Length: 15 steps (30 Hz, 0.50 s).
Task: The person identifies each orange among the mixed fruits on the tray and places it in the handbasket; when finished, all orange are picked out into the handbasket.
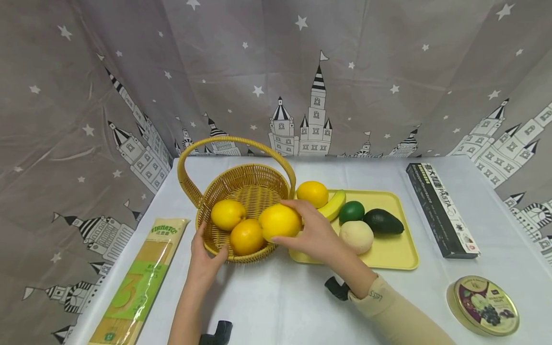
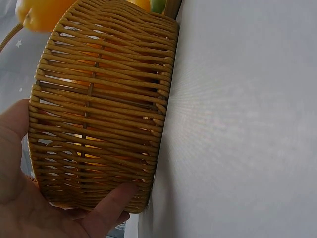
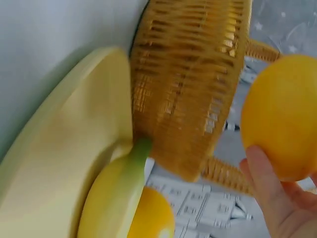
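My right hand (image 1: 316, 235) holds a yellow lemon (image 1: 281, 222) between thumb and fingers, over the right side of a round wicker basket (image 1: 254, 175). Inside the basket lie another lemon (image 1: 227, 214) and a more orange, rounder fruit (image 1: 247, 237). At the basket's front left, my left hand (image 1: 206, 261) grips its side. The left wrist view has that hand's fingers (image 2: 111, 204) spread against the woven wall. The basket's tall arched handle (image 1: 235, 139) stands up.
Right of the basket, a yellow tray (image 1: 398, 254) bears a banana (image 1: 334, 206), a green lime-like fruit (image 1: 351, 212), an avocado (image 1: 383, 222) and a pale round fruit (image 1: 357, 236). An orange-yellow fruit (image 1: 312, 193) sits at its back-left corner. Pasta packet (image 1: 142, 278), black pasta box (image 1: 442, 211) and round tin (image 1: 485, 305) lie around.
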Motion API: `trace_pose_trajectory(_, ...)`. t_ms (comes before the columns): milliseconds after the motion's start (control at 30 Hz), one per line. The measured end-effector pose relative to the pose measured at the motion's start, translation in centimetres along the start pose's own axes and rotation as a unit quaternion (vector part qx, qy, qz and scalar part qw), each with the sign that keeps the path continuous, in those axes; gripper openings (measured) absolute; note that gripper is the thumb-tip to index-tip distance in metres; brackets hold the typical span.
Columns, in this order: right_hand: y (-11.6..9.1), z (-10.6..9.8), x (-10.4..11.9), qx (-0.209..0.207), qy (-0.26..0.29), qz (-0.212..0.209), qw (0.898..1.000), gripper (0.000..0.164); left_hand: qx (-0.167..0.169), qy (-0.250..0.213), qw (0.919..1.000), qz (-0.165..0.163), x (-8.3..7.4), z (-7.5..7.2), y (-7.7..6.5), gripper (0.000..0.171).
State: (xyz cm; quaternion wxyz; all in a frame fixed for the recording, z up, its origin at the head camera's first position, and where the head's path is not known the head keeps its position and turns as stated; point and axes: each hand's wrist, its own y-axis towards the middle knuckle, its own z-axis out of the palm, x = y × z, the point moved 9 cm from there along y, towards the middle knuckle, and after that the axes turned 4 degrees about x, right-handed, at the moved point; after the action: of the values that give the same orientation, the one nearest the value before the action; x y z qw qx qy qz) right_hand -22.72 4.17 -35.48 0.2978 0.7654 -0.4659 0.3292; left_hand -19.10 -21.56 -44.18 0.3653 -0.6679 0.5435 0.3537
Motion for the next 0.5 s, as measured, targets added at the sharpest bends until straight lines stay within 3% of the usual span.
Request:
trace_pose_trajectory(200,2.9,1.9,1.1,-0.003,-0.007,-0.026,1.0,0.076,-0.003,-0.001,1.0,-0.001,0.1,0.0,0.0,0.088)
trace_pose_trajectory(500,5.8,4.5,1.6,0.0,0.024,-0.025,0.999,0.077,-0.001,0.002,1.0,0.003,0.0,-0.1,-0.1,0.088)
